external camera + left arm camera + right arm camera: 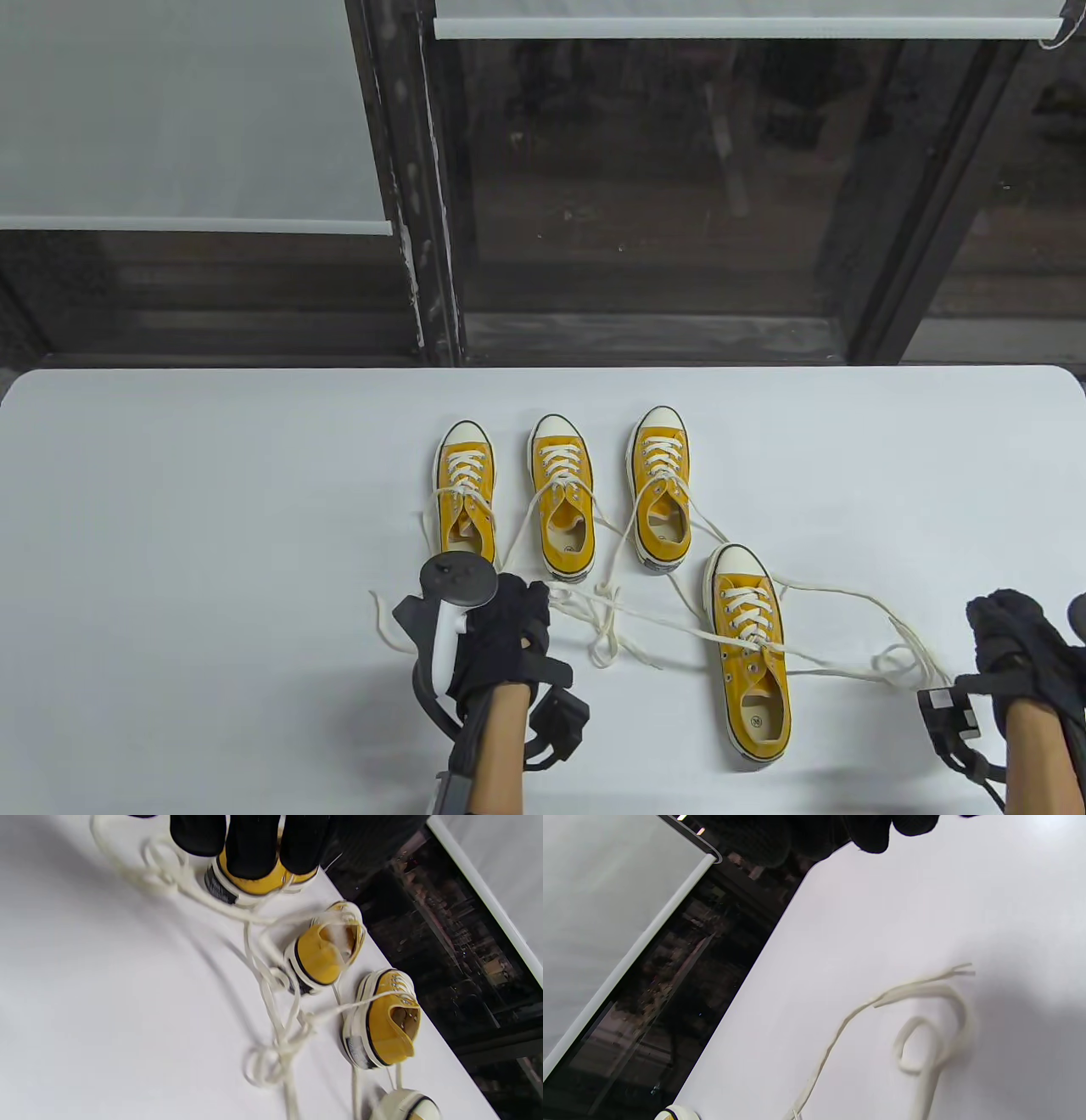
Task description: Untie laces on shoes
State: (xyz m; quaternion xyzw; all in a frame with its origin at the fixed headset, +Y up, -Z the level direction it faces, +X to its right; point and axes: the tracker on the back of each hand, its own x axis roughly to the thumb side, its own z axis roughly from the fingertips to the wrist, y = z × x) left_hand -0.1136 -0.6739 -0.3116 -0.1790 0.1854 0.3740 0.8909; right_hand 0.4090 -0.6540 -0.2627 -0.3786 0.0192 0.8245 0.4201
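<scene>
Three yellow sneakers stand in a row, toes away: the left shoe (466, 492) (254, 887), the middle shoe (562, 501) (326, 946) and the right shoe (660, 488) (386, 1018). A fourth shoe (751, 654) lies nearer, to the right. Their cream laces (611, 620) (275, 1052) trail loose and crossed over the white table (212, 509). My left hand (517, 615) hovers behind the left and middle shoes, with its fingertips (250, 849) hanging over the left shoe's heel and gripping nothing I can see. My right hand (1014, 628) is at the right edge, loosely curled. The lace ends (912, 662) (925, 1018) lie on the table just beside it.
The table's far edge (543, 369) meets dark window frames and a white roller blind (195, 225). Bare white tabletop spreads to the left (170, 594) and to the far right (891, 467) of the shoes.
</scene>
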